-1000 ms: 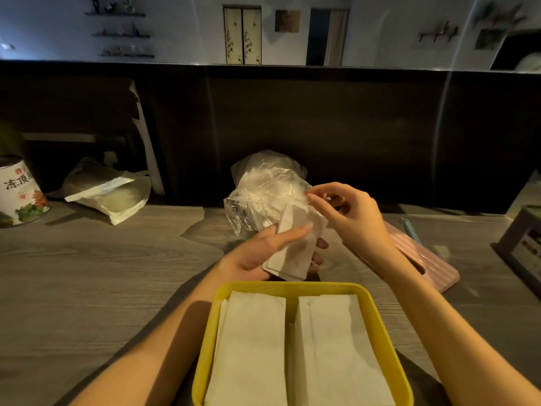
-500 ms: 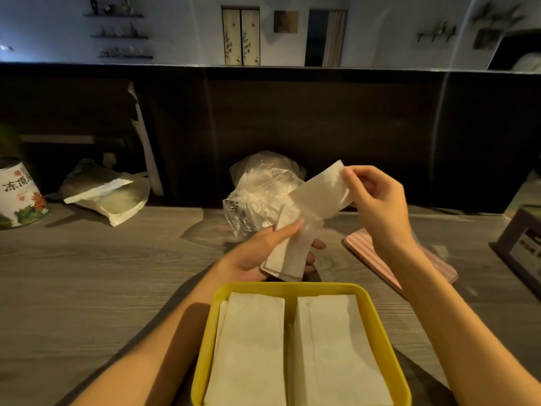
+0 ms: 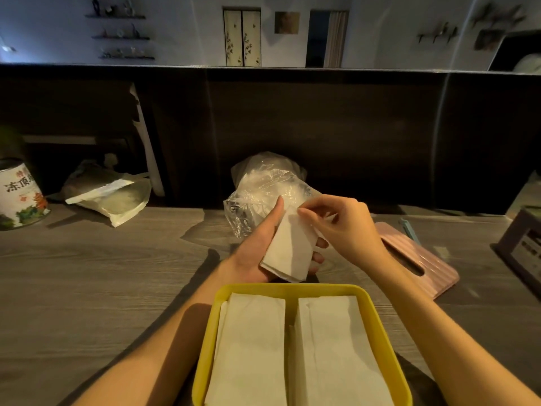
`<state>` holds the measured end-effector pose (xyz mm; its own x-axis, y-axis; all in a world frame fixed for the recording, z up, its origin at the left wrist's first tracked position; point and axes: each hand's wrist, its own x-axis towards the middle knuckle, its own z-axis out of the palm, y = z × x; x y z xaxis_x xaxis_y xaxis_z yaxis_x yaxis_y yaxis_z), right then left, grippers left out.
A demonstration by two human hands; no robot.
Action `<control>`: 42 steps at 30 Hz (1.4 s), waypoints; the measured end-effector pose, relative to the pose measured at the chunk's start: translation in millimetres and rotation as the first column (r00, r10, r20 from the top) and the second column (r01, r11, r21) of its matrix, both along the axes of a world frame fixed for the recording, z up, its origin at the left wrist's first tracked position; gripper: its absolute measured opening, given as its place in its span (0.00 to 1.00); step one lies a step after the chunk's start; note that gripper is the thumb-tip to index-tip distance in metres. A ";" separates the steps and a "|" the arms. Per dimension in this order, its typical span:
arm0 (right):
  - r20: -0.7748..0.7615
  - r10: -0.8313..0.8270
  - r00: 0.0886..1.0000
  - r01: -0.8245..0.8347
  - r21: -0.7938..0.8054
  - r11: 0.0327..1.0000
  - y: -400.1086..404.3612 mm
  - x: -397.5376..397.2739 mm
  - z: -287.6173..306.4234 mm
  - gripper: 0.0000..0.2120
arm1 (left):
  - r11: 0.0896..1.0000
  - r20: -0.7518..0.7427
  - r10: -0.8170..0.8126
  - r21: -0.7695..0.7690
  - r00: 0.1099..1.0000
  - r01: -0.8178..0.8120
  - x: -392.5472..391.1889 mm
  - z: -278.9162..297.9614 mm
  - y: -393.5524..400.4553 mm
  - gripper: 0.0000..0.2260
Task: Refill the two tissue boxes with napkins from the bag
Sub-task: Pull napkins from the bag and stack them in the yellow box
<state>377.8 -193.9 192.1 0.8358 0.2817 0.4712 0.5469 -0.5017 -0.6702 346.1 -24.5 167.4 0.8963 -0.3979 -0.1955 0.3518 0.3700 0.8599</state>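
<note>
Small white folded napkin stack (image 3: 288,250) in left hand (image 3: 257,253) grip, right hand (image 3: 339,227) pinching its top

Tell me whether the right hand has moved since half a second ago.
Yes. The right hand has dropped and come back left, toward the plastic bag, and now pinches the top of the napkin.

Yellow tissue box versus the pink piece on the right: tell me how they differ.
The yellow tissue box sits nearest the camera, open-topped, with two stacks of napkins side by side. The pink piece lies flat farther right, ribbed, with a slot cut in it, and holds no napkins. Yellow is a smooth-rimmed tray; pink looks like a lid. Both rest on the wooden table.
</note>
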 end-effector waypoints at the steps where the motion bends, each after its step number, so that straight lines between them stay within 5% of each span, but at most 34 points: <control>1: 0.017 -0.020 1.000 0.020 0.002 1.000 0.3 0.9 -1.3 0.10 | 1.000 0.004 0.007 0.026 1.000 -0.007 1.5 -0.4 0.2 0.37; 5: -0.133 0.030 0.991 -0.042 -0.090 0.995 -0.3 5.0 -2.7 0.26 | 0.993 0.089 -0.023 0.116 0.996 0.012 5.8 0.9 6.2 0.33; 7: -0.157 0.049 0.986 -0.066 -0.106 0.992 -2.2 7.5 -6.2 0.24 | 0.984 0.160 -0.033 0.180 0.987 0.004 4.0 5.0 11.3 0.30; 10: -0.220 0.060 0.974 -0.064 -0.008 0.998 -6.4 11.8 -11.7 0.17 | 0.889 0.306 0.107 0.397 0.946 -0.229 7.8 4.1 21.1 0.22; 13: -0.337 0.089 0.937 -0.057 0.102 0.993 -7.7 15.5 -21.4 0.14 | 0.789 0.506 0.249 0.388 0.825 -0.476 13.9 -6.1 29.5 0.13; 16: -0.409 0.147 0.901 -0.070 0.196 0.978 -1.8 15.9 -33.7 0.15 | 0.745 0.575 0.275 0.379 0.771 -0.549 16.0 -12.3 30.0 0.11; 20: -0.361 0.247 0.899 -0.093 0.395 0.914 8.0 15.4 -47.9 0.16 | 0.718 0.563 0.351 0.351 0.748 -0.601 17.3 -19.1 21.6 0.11; 28: -0.325 0.253 0.911 -0.043 0.535 0.844 32.5 1.9 -54.8 0.28 | 0.598 0.432 0.628 0.264 0.647 -0.757 18.0 -16.8 -0.2 0.16; 42: -0.216 0.225 0.950 -0.089 0.504 0.859 41.3 2.8 -56.6 0.30 | 0.494 0.441 0.706 0.254 0.554 -0.832 26.5 -23.5 -1.7 0.16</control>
<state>380.6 -152.6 135.5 0.9098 0.2138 0.3557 0.3640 0.0005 -0.9314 372.6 -26.2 143.9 0.8350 0.5356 0.1259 -0.1461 -0.0048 0.9893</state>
